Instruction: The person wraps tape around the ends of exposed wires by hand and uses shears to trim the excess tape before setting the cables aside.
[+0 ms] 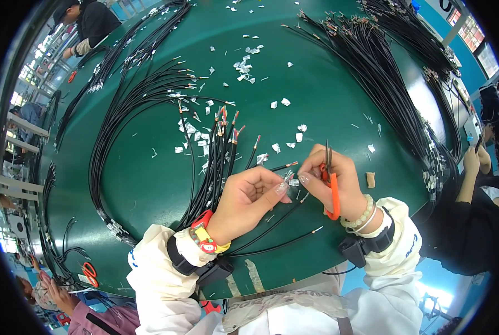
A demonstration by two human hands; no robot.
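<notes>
Scissors [334,191], blades [328,157] toward twelve o'clock, seem light, stiff, best held by the orange loops [334,205] in curled right fingers [313,183], while left fingers [273,194] apparently pinch flimsy silvery scrap [293,182].

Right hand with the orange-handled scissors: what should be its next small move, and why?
Perhaps the right hand should gently pull the pale scrap between both hands' fingertips: the left hand seems to pinch beside it, while the scissors sit in the right hand, blades pointing away.
</notes>
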